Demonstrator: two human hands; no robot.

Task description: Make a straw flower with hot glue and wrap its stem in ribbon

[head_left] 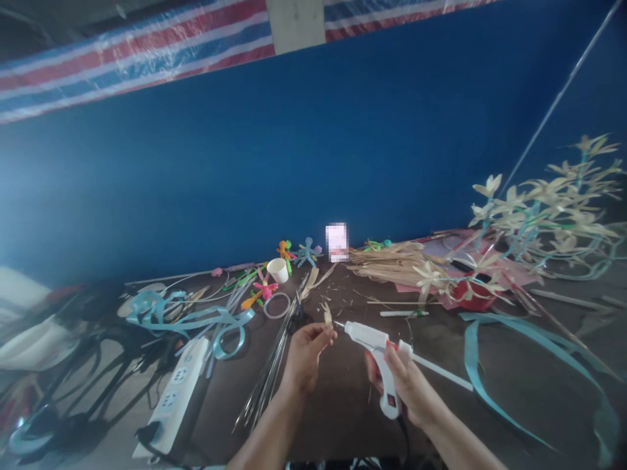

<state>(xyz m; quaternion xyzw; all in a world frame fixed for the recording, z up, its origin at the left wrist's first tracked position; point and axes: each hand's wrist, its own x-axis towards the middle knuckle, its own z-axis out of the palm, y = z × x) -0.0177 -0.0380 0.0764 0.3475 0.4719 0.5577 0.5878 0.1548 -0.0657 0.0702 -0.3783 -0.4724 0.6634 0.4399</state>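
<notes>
Pinched between the fingers of my left hand [309,346] is a small pale dried-leaf piece [328,314], its tip pointing up. My right hand [402,378] is wrapped around the handle of a white hot glue gun [367,336]. The gun's metal nozzle points left and is right beside the leaf piece; whether they touch I cannot tell. A white glue stick [443,373] juts from the gun's back end. Left of my left hand lies a bundle of thin wires [269,372].
A white power strip [174,395] and light-blue ribbon [196,316] lie at left. A paper cup [277,270] and colourful pipe-cleaner figures [307,252] stand at the back. Dried leaf strips [392,262], pale flowers [548,196] and blue ribbon [473,352] are on the right.
</notes>
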